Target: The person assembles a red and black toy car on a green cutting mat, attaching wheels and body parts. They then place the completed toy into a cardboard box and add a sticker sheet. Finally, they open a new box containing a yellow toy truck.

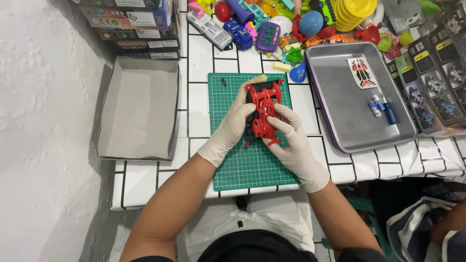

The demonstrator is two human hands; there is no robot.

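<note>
The red toy car chassis [263, 110] was held above the green cutting mat [250, 165], clamped between both gloved hands. The left hand [234, 123] wrapped its near side; the right hand [290, 140] gripped its lower end, fingers closed on it. The chassis underside and wheels were largely hidden by the fingers. The mat lay on a white tiled desk [194, 73], beside an open cardboard box [138, 114] and a metal tray [340, 97]. A toy pile [291, 22] was cut off at the top edge.
</note>
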